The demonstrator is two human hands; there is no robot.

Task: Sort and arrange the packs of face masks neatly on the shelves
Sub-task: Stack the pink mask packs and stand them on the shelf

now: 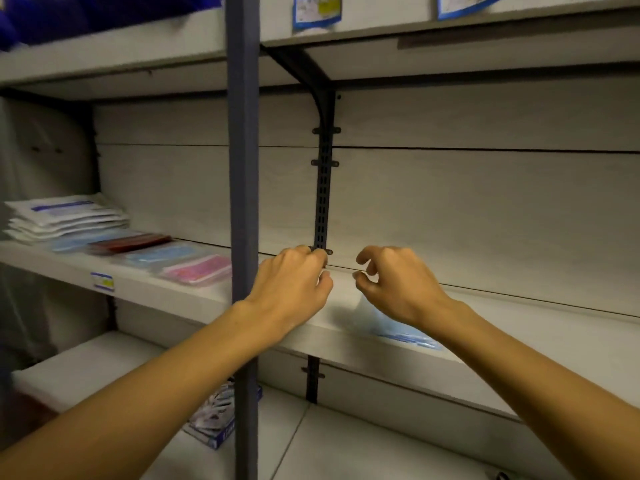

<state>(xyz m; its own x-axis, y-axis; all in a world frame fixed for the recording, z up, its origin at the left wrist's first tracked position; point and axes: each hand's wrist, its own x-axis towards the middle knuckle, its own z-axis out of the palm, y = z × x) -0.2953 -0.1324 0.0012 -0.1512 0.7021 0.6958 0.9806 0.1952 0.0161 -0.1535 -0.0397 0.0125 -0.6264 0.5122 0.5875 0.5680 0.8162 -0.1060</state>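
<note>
A stack of white packs [67, 216] is lying flat at the far left of the middle shelf [194, 292]. Beside it a dark red pack [130, 242], clear packs of light blue masks [162, 255] and a pink pack [199, 270] are lying flat in a loose row. Another light blue pack [398, 329] is lying near the shelf's front edge, to the right. A blue-edged pack [216, 419] is sitting askew on the lower shelf [104, 362]
</note>
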